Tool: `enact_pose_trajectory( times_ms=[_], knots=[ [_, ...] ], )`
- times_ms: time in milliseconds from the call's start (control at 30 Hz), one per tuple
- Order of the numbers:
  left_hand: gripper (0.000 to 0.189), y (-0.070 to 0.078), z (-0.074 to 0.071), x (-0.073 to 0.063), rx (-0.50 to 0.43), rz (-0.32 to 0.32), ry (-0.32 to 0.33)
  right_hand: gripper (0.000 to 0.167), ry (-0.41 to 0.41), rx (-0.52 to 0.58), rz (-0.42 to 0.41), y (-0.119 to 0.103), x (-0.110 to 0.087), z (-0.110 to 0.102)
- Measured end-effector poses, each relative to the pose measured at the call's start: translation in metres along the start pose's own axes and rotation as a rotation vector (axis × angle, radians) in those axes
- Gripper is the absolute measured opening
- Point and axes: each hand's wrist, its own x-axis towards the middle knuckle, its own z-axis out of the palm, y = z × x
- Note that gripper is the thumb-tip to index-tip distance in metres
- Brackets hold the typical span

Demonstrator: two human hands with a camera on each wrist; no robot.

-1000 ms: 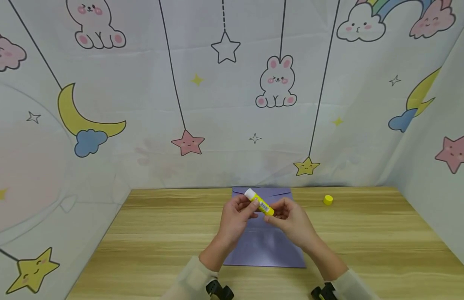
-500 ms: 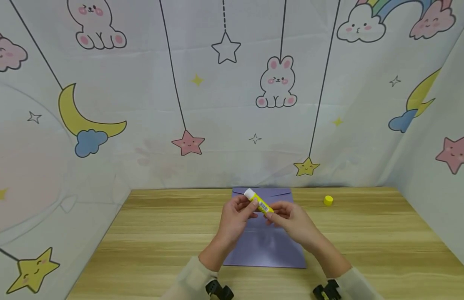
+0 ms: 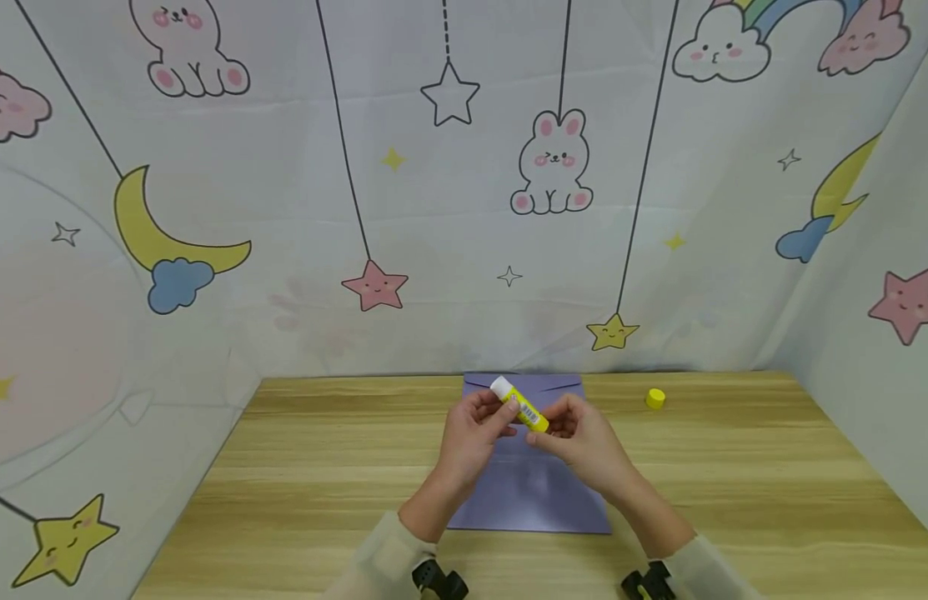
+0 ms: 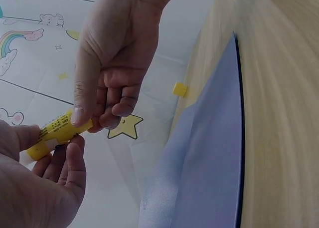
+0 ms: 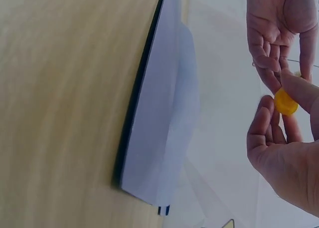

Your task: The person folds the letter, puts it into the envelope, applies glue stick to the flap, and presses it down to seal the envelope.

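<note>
Over a purple envelope (image 3: pixel 534 500), both hands hold a yellow glue stick (image 3: pixel 534 416) at a slant. Its white end points up and left, with no cap on it. My left hand (image 3: pixel 467 442) grips the barrel between thumb and fingers. At the lower yellow end, my right hand (image 3: pixel 594 450) has thumb and fingertips around the base. The right wrist view shows the round yellow base (image 5: pixel 286 103) pinched by the right thumb and fingers. In the left wrist view, printed text shows on the glue stick (image 4: pixel 60 130).
A yellow cap (image 3: pixel 655 399) stands on the wooden table (image 3: pixel 321 467) at the back right. The envelope lies flat, its flap at the far side. Behind the table hangs a white cloth (image 3: pixel 464 225) printed with stars and rabbits.
My right thumb and fingers turned at the base of the glue stick, shifting over it and then back. The left hand kept its grip, and the cap and envelope stayed in place.
</note>
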Motion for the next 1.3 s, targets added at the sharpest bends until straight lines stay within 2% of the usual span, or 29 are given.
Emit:
enact_pose_trajectory(
  times_ms=[233,367,600,800,933,1033,1133,1233,1300],
  knots=[
    [0.03,0.002,0.0,0.001,-0.009,-0.008,0.012,0.037,-0.126,0.025,0.017,0.0,0.002,-0.006],
    [0.03,0.002,0.0,0.001,-0.007,-0.009,0.015,0.032,-0.149,0.029,0.007,-0.002,0.001,-0.008],
    [0.029,0.0,0.0,-0.001,-0.005,-0.013,-0.006,0.029,-0.022,-0.001,0.023,-0.003,0.0,-0.002],
    [0.025,0.0,0.002,-0.003,-0.018,-0.016,-0.005,0.027,0.113,-0.084,-0.021,-0.003,-0.002,0.006],
    [0.024,0.0,0.002,-0.003,-0.019,-0.017,-0.001,0.03,0.142,-0.15,-0.051,-0.004,-0.003,0.007],
    [0.027,0.001,0.001,-0.002,-0.002,-0.013,-0.005,0.034,0.092,-0.159,-0.04,-0.004,-0.002,0.004],
    [0.029,0.001,-0.001,-0.001,0.003,-0.018,-0.003,0.036,0.003,-0.14,-0.027,-0.003,-0.001,-0.001],
    [0.03,0.002,-0.003,0.0,-0.003,-0.027,0.003,0.033,-0.073,-0.126,-0.024,-0.003,-0.001,-0.005],
    [0.029,0.002,-0.003,0.0,-0.004,-0.027,0.003,0.03,-0.095,-0.126,-0.021,-0.003,0.0,-0.006]
  ],
)
